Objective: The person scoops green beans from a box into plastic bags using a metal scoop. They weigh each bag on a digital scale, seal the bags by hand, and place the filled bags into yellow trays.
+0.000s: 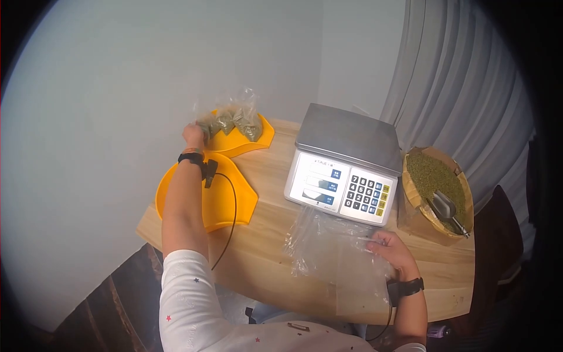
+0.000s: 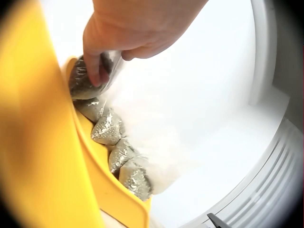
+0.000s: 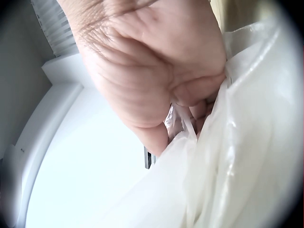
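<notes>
My left hand (image 1: 193, 136) is at the left end of the far yellow scoop-shaped tray (image 1: 234, 144). In the left wrist view its fingers and thumb grip a small clear bag of green granules (image 2: 84, 84). Several similar filled bags (image 2: 108, 128) lie in a row along that tray, their loose plastic tops standing up. Over the table's front part, my right hand (image 1: 394, 251) pinches thin clear plastic bags (image 1: 359, 276). The right wrist view shows the crumpled plastic (image 3: 190, 133) running between thumb and fingers, with some fingertips hidden.
A digital price scale (image 1: 346, 141) stands behind the plastic bags. To its right sits an open paper sack (image 1: 410, 208) of green granules with a metal scoop (image 1: 444, 206) on top. A second yellow tray (image 1: 241, 196) lies under my left forearm. Wall and curtain border the table.
</notes>
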Demonstrator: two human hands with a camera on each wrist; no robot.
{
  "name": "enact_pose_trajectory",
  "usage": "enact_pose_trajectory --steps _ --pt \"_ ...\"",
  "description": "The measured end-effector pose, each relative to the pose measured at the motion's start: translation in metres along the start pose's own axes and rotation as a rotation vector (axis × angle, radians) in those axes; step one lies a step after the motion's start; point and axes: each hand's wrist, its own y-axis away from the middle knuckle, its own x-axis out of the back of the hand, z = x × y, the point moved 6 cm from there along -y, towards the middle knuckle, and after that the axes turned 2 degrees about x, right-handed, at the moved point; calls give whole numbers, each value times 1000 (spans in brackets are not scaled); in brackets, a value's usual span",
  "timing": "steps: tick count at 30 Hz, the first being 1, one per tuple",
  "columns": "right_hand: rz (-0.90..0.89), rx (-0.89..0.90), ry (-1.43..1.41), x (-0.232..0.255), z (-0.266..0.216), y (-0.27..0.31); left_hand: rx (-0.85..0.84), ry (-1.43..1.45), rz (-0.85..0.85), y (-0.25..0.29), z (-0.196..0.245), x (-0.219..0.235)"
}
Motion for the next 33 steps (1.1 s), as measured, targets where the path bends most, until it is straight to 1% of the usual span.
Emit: enact_pose_trajectory --steps 1,2,4,5,7,8,10,14,16,17,18,19,20,21,23,24,26,27,28,29,30,32,33 --pt "-11 11 -3 0 -1 0 -90 -150 63 -15 -13 -3" --pt "-6 6 -1 0 0 0 -86 -148 57 -16 -17 -6" --pt "-12 -3 -20 0 0 0 -172 -362 129 -12 -18 -8" --pt "-10 -8 -19 0 0 0 -169 -362 125 -12 -19 -11" --pt "-20 -13 -20 -1 -2 0 -98 -416 115 -7 -14 -13" --pt "-19 -13 -23 -1 -2 0 -99 -418 115 -4 -9 -11" --pt "-21 6 -7 -1 -3 0 230 -247 -168 26 9 -10" --pt "-1 -8 -31 -3 -5 1 264 -214 -212 60 51 3" --pt "45 34 -25 0 -14 2 79 -853 -425 58 69 -1" --pt "119 68 79 5 -22 4 -262 -1187 -317 71 86 -1" --pt "123 115 74 5 -36 7 -632 -1484 -188 88 97 -7" --pt "148 217 162 7 -55 11 -475 -973 -8 66 100 1" --pt "172 290 246 13 -63 12 -292 -460 153 49 95 6" --pt "170 302 273 15 -75 15 -303 -461 125 64 108 -5" --pt "182 328 252 19 -95 19 -725 -577 88 124 179 -17" --pt "201 326 247 22 -103 20 -738 -569 75 148 200 -23" --pt "208 444 309 26 -125 23 -1043 -424 -403 225 244 -57" --pt "222 450 311 28 -131 24 -973 -313 -620 266 258 -69" --pt "213 498 348 29 -140 26 -894 -202 -832 312 271 -79" --pt "204 546 384 29 -148 28 -937 -187 -949 360 286 -81" --pt "229 519 429 30 -153 31 -980 -173 -1065 403 297 -82" --pt "248 561 430 32 -156 34 -1018 -154 -1213 464 311 -81" --pt "254 594 429 33 -157 36 -1003 -104 -1278 485 312 -81"
